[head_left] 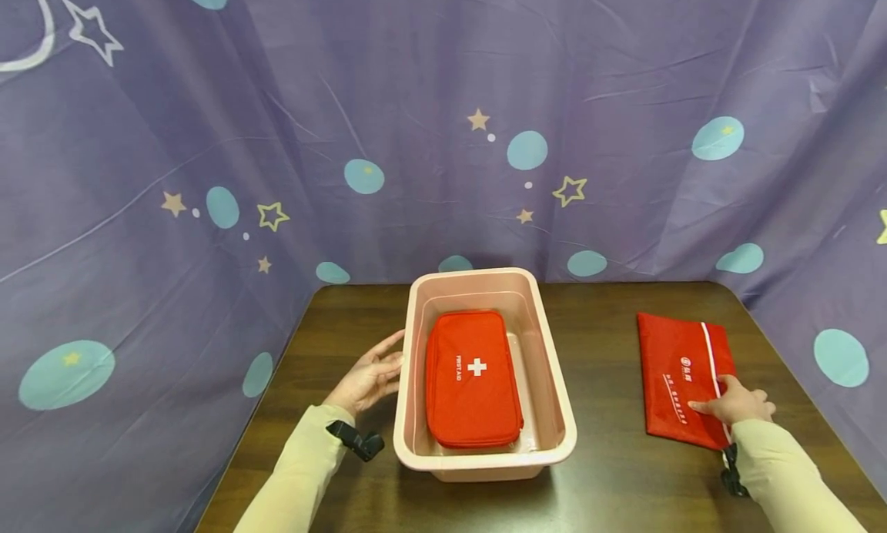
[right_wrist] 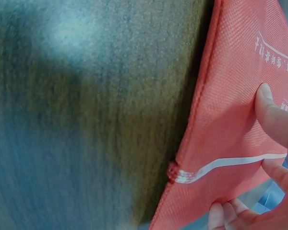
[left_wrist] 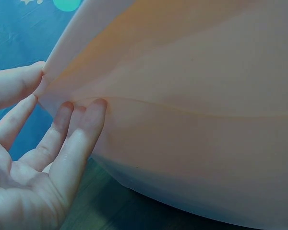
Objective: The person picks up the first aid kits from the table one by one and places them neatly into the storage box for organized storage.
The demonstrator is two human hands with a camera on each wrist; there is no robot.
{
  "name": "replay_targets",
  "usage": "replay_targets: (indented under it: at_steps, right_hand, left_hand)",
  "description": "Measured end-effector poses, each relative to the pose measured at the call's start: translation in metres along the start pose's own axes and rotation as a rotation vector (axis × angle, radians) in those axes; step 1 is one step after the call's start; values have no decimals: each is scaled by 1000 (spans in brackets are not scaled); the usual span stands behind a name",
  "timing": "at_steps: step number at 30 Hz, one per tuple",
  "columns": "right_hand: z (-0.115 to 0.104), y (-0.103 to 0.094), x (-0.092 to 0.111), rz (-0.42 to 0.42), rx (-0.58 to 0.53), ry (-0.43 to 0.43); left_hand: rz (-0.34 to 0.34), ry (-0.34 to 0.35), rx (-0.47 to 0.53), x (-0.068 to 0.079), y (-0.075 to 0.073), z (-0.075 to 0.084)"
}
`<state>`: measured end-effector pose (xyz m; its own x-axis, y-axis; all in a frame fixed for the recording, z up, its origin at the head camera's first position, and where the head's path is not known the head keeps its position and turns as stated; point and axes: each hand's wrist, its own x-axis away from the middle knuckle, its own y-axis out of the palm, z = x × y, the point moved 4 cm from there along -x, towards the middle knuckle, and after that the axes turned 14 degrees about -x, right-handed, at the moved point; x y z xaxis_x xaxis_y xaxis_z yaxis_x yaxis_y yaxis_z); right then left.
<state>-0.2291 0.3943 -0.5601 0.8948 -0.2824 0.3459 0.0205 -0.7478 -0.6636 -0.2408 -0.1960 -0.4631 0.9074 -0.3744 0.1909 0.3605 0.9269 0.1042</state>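
A pale pink plastic bin [head_left: 560, 410] stands on the table, with a red first aid kit [head_left: 474, 394] lying inside it, its white cross facing up. My left hand [head_left: 369, 380] is at the bin's left side; in the left wrist view its fairly straight fingers [left_wrist: 89, 127] touch the outer wall and the thumb reaches the rim. To the right lies a flat red document bag [head_left: 668, 356] with white print and a white strip. Spread across its right part, my right hand [head_left: 740, 403] rests with thumb [right_wrist: 273, 112] and fingers touching the bag.
The dark wooden table [head_left: 596, 325] carries the bin near its middle and the bag near its right edge. Behind and at both sides hangs a purple curtain [head_left: 430, 78] printed with stars and blue ovals. Bare wood lies between bin and bag.
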Motion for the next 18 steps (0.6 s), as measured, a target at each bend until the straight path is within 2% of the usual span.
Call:
replay_targets:
  at_steps: [9,18]
  right_hand:
    - [4,1,-1,11,-17,15]
    - [4,3,-6,25,-54,16]
  left_hand:
    - [-21,1,7,-2,1,-1]
    - [-8,-2,19,-2,-1,-2]
